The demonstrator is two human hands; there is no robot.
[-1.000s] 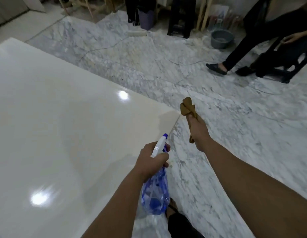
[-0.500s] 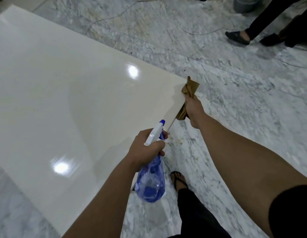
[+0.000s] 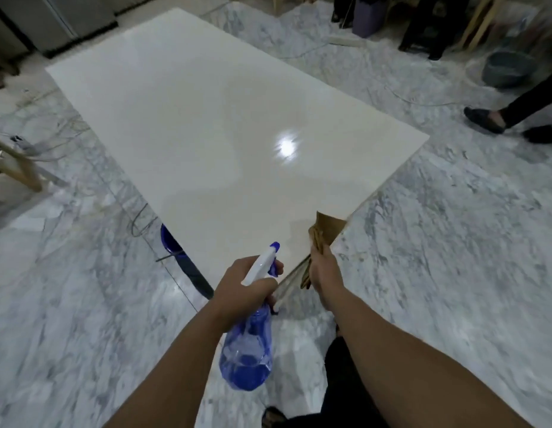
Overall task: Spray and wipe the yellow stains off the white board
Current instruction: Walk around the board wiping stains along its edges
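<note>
No readable brand, label or writing anywhere in view; the spray bottle (image 3: pixel 248 350) has no visible print.

White board (image 3: pixel 225 131): large glossy rectangular slab, raised off the grey-veined marble floor (image 3: pixel 454 257), seen corner-on with the nearest corner pointing toward the person. Surface reads off-white to pale cream, faint yellowish tint toward the near and right parts; no sharply outlined stains can be made out. One bright light reflection (image 3: pixel 286 146) sits right of centre. A blue support (image 3: pixel 169 242) shows under the near left edge.

Left hand (image 3: pixel 245 288): wrapped around the neck of the spray bottle, gripping it. Bottle is translucent blue with blue liquid in the bottom, white trigger head with a blue nozzle tip (image 3: pixel 274 246) aimed up toward the board. It hangs just off the near corner, over the floor.

Right hand (image 3: pixel 325 270): closed on a brown cloth (image 3: pixel 328 228). The cloth's upper end lies on the board right at the near right edge, its lower end hangs below the hand.

Background: another person's dark shoes (image 3: pixel 485 118) at right, grey basin (image 3: pixel 508 71) beyond them, wooden frame (image 3: pixel 18 168) at left.
</note>
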